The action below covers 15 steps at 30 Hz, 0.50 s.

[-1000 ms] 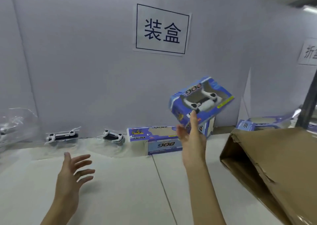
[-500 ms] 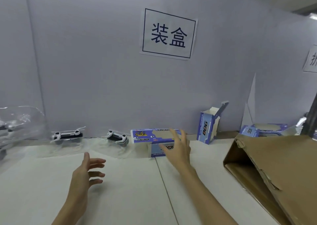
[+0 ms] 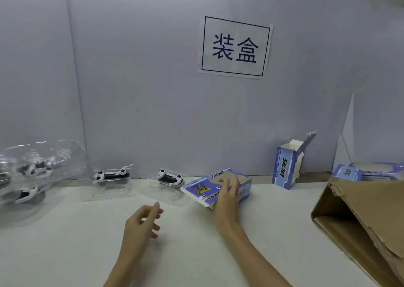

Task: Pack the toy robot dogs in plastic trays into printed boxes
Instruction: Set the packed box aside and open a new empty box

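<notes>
Tabletop (image 3: 196, 254), pale and broad, carries everything here, with a torn brown carton (image 3: 360, 216) lying open on its side at the right edge. Judging by how things lie, the step in hand is fetching an empty printed box for the next toy. The right hand (image 3: 226, 197) lies across the blue printed box (image 3: 203, 188), which sits tilted near the back wall, one corner raised; the fingers drape over its top face, loosely bent, though whether they grip it or merely press on it I cannot tell. The left hand (image 3: 142, 223) hovers above the tabletop, holding nothing, fingers relaxed and slightly curled.

The next move probably calls for drawing this box toward the person, opening an end flap, and bringing the left hand to the nearest trayed dog.

Going down in size: a clear plastic bag (image 3: 32, 166) at the far left holds more white-and-black dogs. A second printed box (image 3: 286, 166) stands upright further right, its top flap open, and flattened boxes (image 3: 354, 173) lie behind the carton. Two toy robot dogs rest in clear plastic trays by the wall: the left tray dog (image 3: 111, 175) well apart from the box, the right tray dog (image 3: 169, 178) just beside its raised corner. Each dog is white with a black body, and the trays look thin and glossy, so likely flexible and slippery to grip.
</notes>
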{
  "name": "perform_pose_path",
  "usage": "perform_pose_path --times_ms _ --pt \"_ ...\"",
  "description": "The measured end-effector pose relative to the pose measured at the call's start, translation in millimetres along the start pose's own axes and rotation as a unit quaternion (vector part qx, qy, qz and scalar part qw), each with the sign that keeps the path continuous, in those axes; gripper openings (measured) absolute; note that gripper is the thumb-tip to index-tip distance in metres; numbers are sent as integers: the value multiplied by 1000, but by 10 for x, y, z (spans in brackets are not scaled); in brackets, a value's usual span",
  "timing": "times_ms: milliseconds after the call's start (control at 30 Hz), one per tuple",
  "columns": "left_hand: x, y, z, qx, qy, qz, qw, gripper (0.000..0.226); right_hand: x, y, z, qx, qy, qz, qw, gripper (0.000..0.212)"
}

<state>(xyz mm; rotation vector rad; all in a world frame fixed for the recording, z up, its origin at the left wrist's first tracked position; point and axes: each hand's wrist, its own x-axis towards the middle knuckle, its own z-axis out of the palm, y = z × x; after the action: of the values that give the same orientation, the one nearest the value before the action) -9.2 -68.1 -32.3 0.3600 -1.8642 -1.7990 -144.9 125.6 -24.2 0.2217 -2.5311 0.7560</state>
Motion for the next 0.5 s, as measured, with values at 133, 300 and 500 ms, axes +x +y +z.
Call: perform_pose_path --times_ms 133,300,500 --pt "-61 -42 31 90 -28 56 994 32 -192 -98 -351 331 126 13 935 54" --pt "-83 -118 0 284 -121 270 912 115 -292 -135 -701 441 83 91 889 10" --pt "-159 163 50 235 -95 409 876 90 -333 -7 -1056 497 -87 4 863 20"
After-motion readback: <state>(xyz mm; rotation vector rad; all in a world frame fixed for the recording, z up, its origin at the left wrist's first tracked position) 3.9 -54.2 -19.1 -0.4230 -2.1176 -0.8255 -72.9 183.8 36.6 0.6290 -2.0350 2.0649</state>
